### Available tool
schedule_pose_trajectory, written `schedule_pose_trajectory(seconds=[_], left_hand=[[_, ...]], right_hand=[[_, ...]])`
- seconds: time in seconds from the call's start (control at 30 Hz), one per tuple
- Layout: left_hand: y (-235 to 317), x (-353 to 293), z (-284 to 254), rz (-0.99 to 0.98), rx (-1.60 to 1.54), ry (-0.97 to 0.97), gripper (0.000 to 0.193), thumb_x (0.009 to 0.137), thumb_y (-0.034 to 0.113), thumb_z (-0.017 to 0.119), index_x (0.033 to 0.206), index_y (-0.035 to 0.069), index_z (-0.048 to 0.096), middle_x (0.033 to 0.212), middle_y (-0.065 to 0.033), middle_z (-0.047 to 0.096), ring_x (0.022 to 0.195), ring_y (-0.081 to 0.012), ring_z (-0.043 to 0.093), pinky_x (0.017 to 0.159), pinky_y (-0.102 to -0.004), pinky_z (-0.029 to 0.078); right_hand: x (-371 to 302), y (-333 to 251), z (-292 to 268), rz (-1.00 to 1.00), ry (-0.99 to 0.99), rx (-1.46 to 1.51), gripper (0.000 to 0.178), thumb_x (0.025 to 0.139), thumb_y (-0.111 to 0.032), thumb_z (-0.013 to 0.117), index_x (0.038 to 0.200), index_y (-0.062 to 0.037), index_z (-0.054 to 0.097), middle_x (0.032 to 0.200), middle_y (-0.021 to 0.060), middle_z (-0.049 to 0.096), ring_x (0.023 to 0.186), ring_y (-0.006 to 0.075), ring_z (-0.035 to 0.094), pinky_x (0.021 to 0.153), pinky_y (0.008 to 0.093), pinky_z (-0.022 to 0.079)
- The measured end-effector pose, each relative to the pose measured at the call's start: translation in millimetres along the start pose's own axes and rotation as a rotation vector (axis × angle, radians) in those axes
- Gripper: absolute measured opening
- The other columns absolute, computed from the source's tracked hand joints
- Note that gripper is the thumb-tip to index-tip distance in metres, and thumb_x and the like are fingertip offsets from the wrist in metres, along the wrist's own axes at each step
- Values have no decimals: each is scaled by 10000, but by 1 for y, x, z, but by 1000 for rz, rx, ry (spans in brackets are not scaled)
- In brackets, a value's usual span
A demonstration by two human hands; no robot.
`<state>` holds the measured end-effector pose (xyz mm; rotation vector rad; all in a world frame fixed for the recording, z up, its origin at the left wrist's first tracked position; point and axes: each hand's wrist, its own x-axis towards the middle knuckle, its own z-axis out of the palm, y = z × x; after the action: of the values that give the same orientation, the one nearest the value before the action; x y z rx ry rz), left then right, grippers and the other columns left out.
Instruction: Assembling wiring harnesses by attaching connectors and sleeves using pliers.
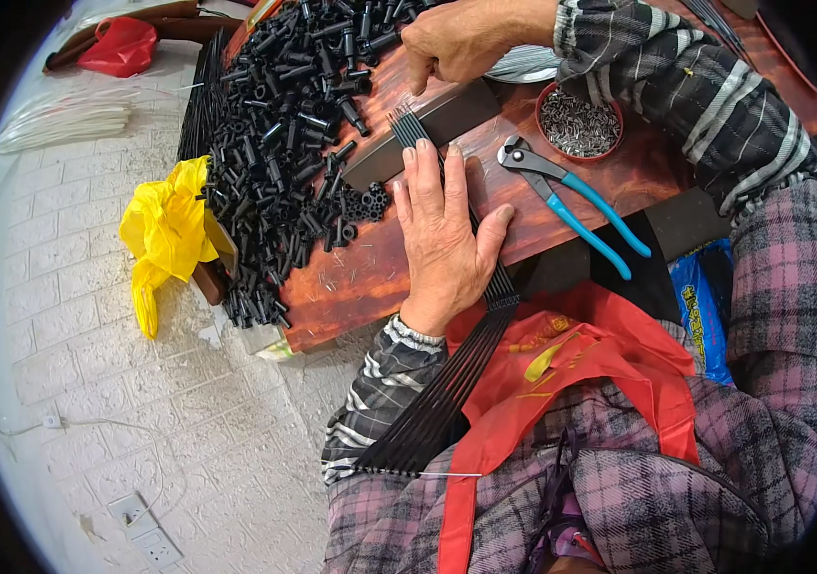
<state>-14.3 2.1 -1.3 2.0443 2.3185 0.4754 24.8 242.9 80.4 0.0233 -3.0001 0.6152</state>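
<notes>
My left hand (446, 230) lies flat with stretched fingers across a row of thin black rods (456, 383), pressing them against a dark block (473, 110) on the table. Bare metal tips (403, 117) stick out at the rods' far end, past my fingertips. The rods run back under my palm and over the left sleeve to my lap. Just beyond the tips is my right hand (461, 43), its fingers curled and the index finger pointing down; whatever it may pinch is too small to make out. Blue-handled pliers (571, 201) lie open to the right.
A large heap of black tubular plastic parts (284, 124) covers the table's left side. A red bowl of small metal pieces (580, 124) stands beyond the pliers. A yellow plastic bag (169, 234) hangs at the left edge. A red cloth bag (571, 354) lies on my lap.
</notes>
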Motion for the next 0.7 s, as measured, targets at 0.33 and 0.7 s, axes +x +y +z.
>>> schedule_pose_trajectory(seconds=[0.33,0.7], left_hand=[[-1,-1,1,-8,4,-2,683,758,317,578,1290,12,276,1349,-243,170,1265,-384,150,1002,-505,126],[1,0,1,11,16,17,675,762,323,577,1284,11,284,1341,-244,182,1256,-391,166,997,-511,137]], right_hand=[[2,9,8,-37,25,77,363,621,-29,451,934,-14,633,778,246,595,715,338,576,650,369,446],[-6,18,12,-84,68,148,271,671,-56,499,905,15,616,643,213,576,531,259,523,498,339,399]])
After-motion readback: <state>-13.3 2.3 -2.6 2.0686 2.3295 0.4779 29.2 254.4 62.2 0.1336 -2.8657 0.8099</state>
